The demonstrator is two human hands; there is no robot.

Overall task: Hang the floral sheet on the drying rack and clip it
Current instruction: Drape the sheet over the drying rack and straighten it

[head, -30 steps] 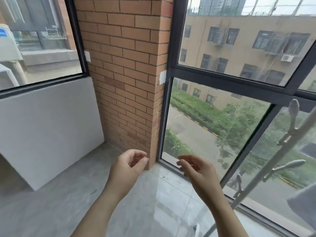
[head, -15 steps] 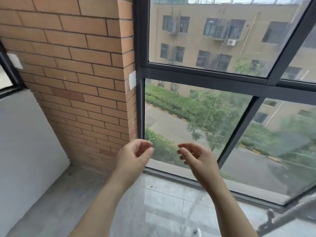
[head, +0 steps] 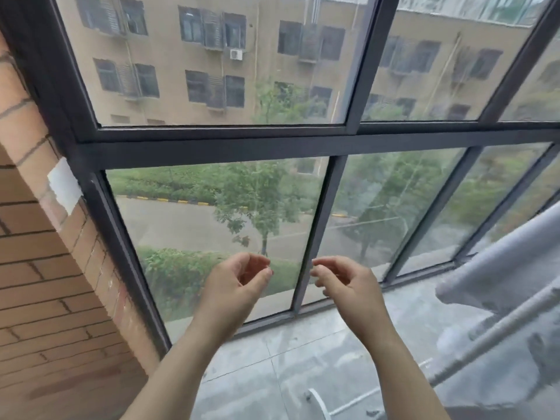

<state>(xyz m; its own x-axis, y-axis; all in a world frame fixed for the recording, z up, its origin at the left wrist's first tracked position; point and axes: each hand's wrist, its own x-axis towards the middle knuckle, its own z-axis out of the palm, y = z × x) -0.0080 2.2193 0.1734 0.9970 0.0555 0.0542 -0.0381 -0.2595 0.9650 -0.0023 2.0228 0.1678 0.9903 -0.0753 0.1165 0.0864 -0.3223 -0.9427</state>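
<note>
A glazed balcony with dark window frames [head: 212, 147] and a brick wall [head: 36, 268] at nine o'clock. Both hands are raised side by side, empty: left hand [head: 233, 286] and right hand [head: 348, 286], fingers loosely curled. Pale cloth [head: 497, 262], possibly the sheet, drapes over a rack bar [head: 497, 331] at three o'clock. It looks soft and light; gripping an edge at the corners seems best.

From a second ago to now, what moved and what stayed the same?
The view swung right: the brick wall slid to the left edge, the window fills the picture, and a grey cloth on a rack bar came in at the right. The left hand and right hand stayed raised, curled and empty. Nothing was grabbed or dropped.
</note>
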